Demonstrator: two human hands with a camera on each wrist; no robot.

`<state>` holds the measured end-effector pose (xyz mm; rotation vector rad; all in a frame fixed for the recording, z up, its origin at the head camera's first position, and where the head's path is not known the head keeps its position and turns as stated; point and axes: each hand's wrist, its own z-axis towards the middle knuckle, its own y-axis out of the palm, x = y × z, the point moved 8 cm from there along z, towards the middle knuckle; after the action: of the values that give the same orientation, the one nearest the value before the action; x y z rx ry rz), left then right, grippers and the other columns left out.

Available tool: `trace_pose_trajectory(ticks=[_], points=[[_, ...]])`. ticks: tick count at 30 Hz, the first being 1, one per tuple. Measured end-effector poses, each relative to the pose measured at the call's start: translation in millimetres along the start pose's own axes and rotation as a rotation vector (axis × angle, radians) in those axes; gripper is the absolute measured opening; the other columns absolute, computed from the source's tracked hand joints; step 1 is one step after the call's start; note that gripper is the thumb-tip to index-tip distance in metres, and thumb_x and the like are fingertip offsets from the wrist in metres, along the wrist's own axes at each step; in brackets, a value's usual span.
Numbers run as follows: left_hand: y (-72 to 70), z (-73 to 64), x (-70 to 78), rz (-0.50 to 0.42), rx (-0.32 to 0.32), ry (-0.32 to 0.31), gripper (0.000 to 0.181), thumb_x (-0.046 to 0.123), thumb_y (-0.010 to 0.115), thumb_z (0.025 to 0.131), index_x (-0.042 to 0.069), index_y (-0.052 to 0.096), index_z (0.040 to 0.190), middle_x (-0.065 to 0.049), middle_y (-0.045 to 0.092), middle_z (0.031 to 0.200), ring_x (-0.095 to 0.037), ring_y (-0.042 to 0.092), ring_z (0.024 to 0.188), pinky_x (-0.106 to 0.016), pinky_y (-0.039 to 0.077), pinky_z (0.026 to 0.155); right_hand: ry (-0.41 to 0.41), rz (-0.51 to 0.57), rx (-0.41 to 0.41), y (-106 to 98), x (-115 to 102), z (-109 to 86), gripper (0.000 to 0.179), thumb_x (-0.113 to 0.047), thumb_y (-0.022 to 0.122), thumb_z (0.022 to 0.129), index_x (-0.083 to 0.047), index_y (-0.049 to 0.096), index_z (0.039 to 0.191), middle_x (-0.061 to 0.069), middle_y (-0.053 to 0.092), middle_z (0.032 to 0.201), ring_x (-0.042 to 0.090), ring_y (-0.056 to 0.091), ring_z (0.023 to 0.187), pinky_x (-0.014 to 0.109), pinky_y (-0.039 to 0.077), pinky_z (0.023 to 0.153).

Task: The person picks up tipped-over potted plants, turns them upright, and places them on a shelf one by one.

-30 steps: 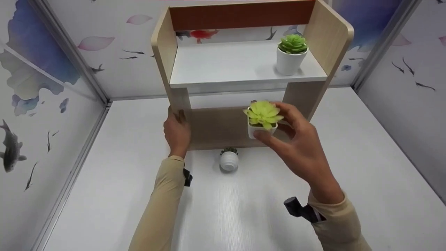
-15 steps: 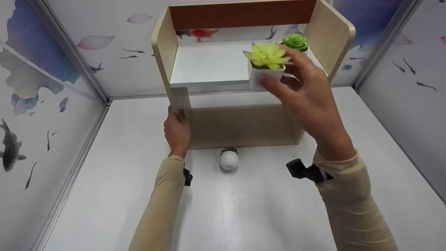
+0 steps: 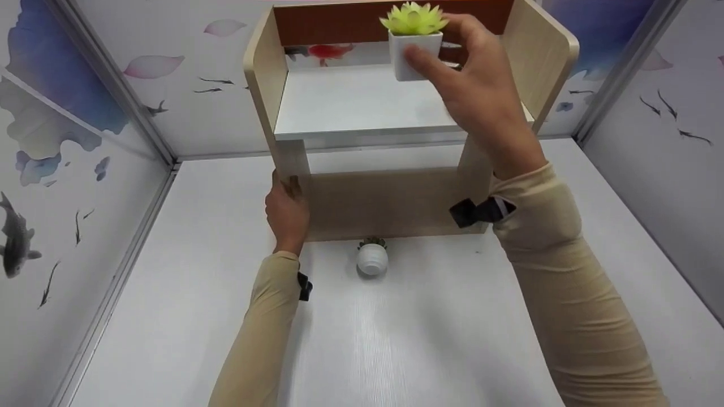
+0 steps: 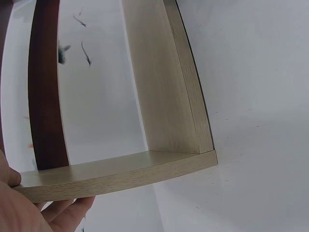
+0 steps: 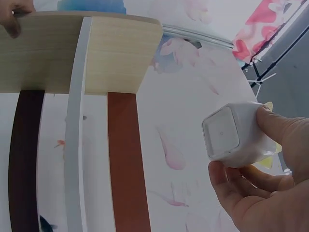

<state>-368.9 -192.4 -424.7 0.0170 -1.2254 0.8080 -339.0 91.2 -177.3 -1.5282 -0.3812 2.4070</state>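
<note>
My right hand (image 3: 481, 90) pinches a square white pot holding a yellow-green succulent (image 3: 416, 48), up in front of the top of a wooden shelf (image 3: 367, 102). In the right wrist view the underside of the pot (image 5: 222, 133) faces the camera, between thumb and fingers. My left hand (image 3: 287, 217) grips the left side panel of the shelf; the left wrist view has the thumb on one face of the panel (image 4: 120, 176) and fingers on the other. The green succulent on the upper board is hidden behind my right hand.
A round white pot with a dark succulent (image 3: 372, 260) lies tipped on the white table (image 3: 384, 339), before the lower shelf board (image 3: 390, 203). Printed wall panels (image 3: 73, 141) enclose the table at the back and both sides.
My right hand has lifted the potted succulent from in front of the lower opening to above the upper board, now covering the other green plant. The left hand has stayed on the panel.
</note>
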Motion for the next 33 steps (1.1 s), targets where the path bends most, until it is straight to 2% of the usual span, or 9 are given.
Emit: trace_pose_trajectory(ticks=[4, 7, 10, 16, 20, 29, 33], points=[[-0.8, -0.4, 1.4, 0.002, -0.002, -0.004, 0.044, 0.022, 0.046, 0.111, 0.002, 0.046, 0.149, -0.021, 0.063, 0.138, -0.032, 0.067, 0.120, -0.050, 0.054, 0.092, 0.006, -0.008, 0.028, 3, 4, 14.6, 0.054, -0.025, 0.071, 0.099, -0.011, 0.050, 0.147, 0.007, 0.055, 0.139, 0.016, 0.055, 0.124, 0.026, 0.048, 0.103], [-0.4, -1.0, 1.8, 0.003, -0.009, -0.006, 0.044, 0.022, 0.046, 0.111, 0.002, 0.046, 0.150, -0.021, 0.066, 0.133, -0.031, 0.070, 0.111, -0.048, 0.055, 0.083, 0.021, -0.005, 0.040, 6, 14, 21.0, 0.054, -0.023, 0.072, 0.098, -0.010, 0.050, 0.146, 0.006, 0.055, 0.140, 0.016, 0.054, 0.125, 0.026, 0.048, 0.102], [0.6, -1.6, 1.6, 0.004, -0.012, -0.007, 0.043, 0.022, 0.046, 0.111, 0.003, 0.045, 0.150, -0.021, 0.067, 0.130, -0.030, 0.071, 0.108, -0.048, 0.055, 0.079, 0.044, 0.009, 0.036, 11, 29, 23.3, 0.053, -0.021, 0.072, 0.098, -0.010, 0.050, 0.145, 0.005, 0.054, 0.143, 0.017, 0.054, 0.128, 0.026, 0.047, 0.103], [0.7, -2.7, 3.9, 0.003, -0.007, -0.005, 0.042, 0.022, 0.047, 0.111, 0.006, 0.047, 0.149, -0.018, 0.064, 0.138, -0.029, 0.067, 0.121, -0.049, 0.055, 0.092, 0.108, 0.010, 0.026, 18, 61, 21.1, 0.056, -0.018, 0.074, 0.096, -0.010, 0.049, 0.146, 0.005, 0.052, 0.148, 0.017, 0.054, 0.133, 0.026, 0.046, 0.105], [0.9, -3.0, 4.8, -0.006, -0.006, -0.008, 0.042, 0.022, 0.049, 0.110, 0.006, 0.048, 0.149, -0.018, 0.065, 0.136, -0.029, 0.068, 0.119, -0.048, 0.055, 0.091, 0.139, -0.004, 0.011, 22, 76, 18.0, 0.058, -0.016, 0.074, 0.096, -0.009, 0.048, 0.147, 0.006, 0.050, 0.151, 0.019, 0.053, 0.136, 0.027, 0.046, 0.106], [-0.3, -5.2, 6.5, -0.026, -0.006, 0.002, 0.043, 0.021, 0.048, 0.110, 0.005, 0.047, 0.150, -0.019, 0.063, 0.138, -0.029, 0.065, 0.123, -0.049, 0.053, 0.096, 0.189, -0.026, 0.003, 26, 89, 16.3, 0.058, -0.014, 0.074, 0.096, -0.006, 0.048, 0.146, 0.009, 0.051, 0.150, 0.022, 0.053, 0.138, 0.026, 0.043, 0.109], [-1.3, -3.9, 5.3, -0.024, -0.006, 0.009, 0.042, 0.022, 0.047, 0.111, 0.004, 0.047, 0.149, -0.019, 0.063, 0.139, -0.029, 0.065, 0.124, -0.049, 0.053, 0.096, 0.186, -0.032, 0.009, 29, 90, 16.7, 0.057, -0.015, 0.074, 0.096, -0.005, 0.048, 0.145, 0.010, 0.052, 0.149, 0.021, 0.053, 0.137, 0.026, 0.043, 0.109]])
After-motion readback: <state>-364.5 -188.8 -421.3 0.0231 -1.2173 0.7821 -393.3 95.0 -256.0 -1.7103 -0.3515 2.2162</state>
